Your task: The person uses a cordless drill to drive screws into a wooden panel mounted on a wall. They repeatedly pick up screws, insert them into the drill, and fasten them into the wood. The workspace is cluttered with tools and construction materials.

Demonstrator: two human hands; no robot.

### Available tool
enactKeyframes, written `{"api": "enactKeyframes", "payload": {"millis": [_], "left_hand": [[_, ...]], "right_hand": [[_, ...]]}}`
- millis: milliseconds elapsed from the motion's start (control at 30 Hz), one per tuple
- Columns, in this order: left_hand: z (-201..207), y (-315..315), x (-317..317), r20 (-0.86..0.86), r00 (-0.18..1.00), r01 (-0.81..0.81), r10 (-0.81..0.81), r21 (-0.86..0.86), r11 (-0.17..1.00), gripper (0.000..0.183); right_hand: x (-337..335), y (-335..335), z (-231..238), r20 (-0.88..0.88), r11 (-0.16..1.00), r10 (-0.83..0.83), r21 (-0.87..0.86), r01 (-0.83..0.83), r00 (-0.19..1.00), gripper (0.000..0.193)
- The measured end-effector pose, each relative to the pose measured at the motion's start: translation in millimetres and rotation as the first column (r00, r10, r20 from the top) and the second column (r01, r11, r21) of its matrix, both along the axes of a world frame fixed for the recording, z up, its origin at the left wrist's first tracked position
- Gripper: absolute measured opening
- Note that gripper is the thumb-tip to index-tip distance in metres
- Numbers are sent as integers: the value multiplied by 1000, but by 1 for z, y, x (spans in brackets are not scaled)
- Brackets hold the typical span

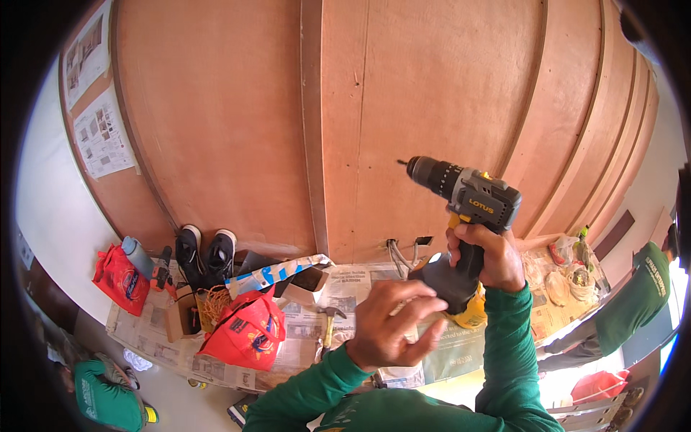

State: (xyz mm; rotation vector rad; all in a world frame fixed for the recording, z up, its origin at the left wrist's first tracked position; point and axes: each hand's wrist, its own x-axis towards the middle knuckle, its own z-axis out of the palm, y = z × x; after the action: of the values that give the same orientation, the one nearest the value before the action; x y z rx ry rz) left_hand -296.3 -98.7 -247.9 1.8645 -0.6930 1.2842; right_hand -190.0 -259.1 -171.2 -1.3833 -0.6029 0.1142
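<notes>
A grey and black cordless drill (pixel 481 201) is raised in front of the wooden wall, its chuck and thin bit pointing up and to the left. My right hand (pixel 499 258) grips its handle, with the fingers wrapped round near the trigger. Close below the drill's battery base (pixel 446 286), my left hand (pixel 392 327) has its fingers spread and holds nothing. Whether a fingertip touches the base, I cannot tell. The bit stands away from the wall panel (pixel 425 86), as far as this view shows.
Newspaper (pixel 349 288) covers a bench bearing a hammer (pixel 330 324), a red bag (pixel 248 331), black shoes (pixel 219 252) and a blue-white package (pixel 277 273). Cables (pixel 399 255) emerge from the wall. Plastic bags (pixel 579 281) lie at right. People in green shirts stand right (pixel 633 288) and lower left (pixel 104 396).
</notes>
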Motion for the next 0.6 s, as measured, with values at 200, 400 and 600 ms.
{"api": "enactKeyframes", "payload": {"millis": [200, 400, 600], "left_hand": [[78, -13, 42, 277, 954, -134, 115, 49, 990, 54], [138, 6, 131, 333, 935, -168, 121, 116, 979, 49], [139, 50, 186, 301, 953, -65, 33, 96, 993, 29]], "right_hand": [[12, 26, 19, 324, 986, -115, -77, 147, 939, 27], [66, 63, 15, 619, 957, -227, -1, 290, 752, 39], [115, 95, 12, 607, 950, -196, -77, 303, 770, 59]]}}
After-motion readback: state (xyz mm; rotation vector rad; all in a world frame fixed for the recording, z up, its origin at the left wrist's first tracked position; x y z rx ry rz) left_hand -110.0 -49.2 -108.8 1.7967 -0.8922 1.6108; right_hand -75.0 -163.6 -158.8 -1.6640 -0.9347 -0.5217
